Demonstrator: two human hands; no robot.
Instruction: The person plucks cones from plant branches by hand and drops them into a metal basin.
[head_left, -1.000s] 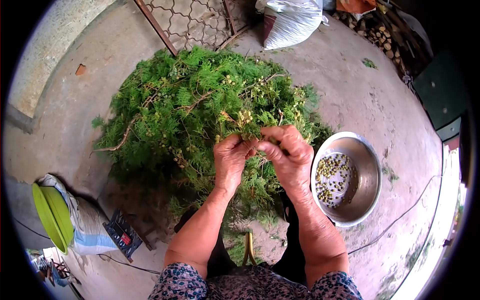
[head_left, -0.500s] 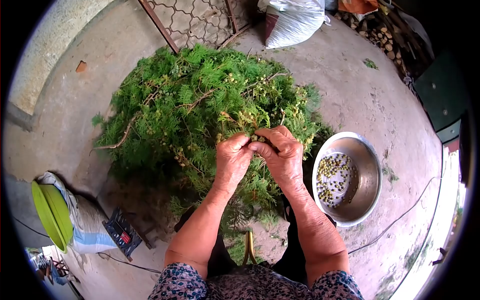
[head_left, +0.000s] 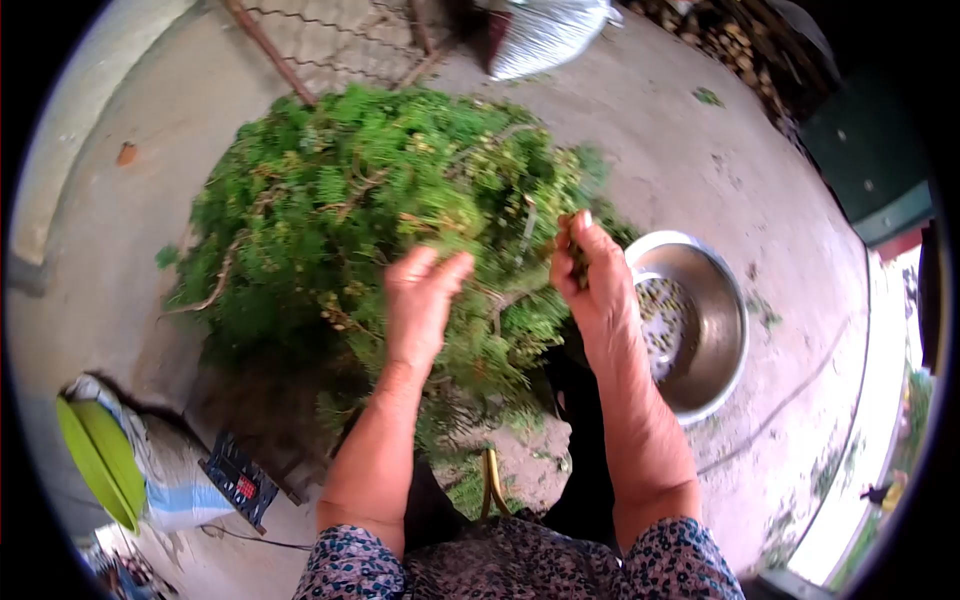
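Note:
A large pile of cut green conifer branches (head_left: 330, 200) with small scaly cones spreads before me. Over its near side is my left hand (head_left: 420, 300), its thumb and fingertips apart but blurred by motion, with foliage showing between them. My right hand (head_left: 605, 280) is raised at the pile's right side, its fingers curled around small green cones (head_left: 578, 262). Right beside it, partly behind the wrist, stands a metal basin (head_left: 728, 330). Loose green cones (head_left: 662, 305) lie on the basin's bottom.
A white sack (head_left: 550, 38) and a metal mesh frame (head_left: 268, 50) are at the far side. Stacked firewood (head_left: 735, 45) lies far right. At left are a lime-green basin (head_left: 98, 465), another sack (head_left: 175, 470) and a dark plastic object (head_left: 240, 480).
My hands have come apart. The right one has moved up and right towards the basin with cones in its fingers; the left has shifted left. The whole view has shifted slightly.

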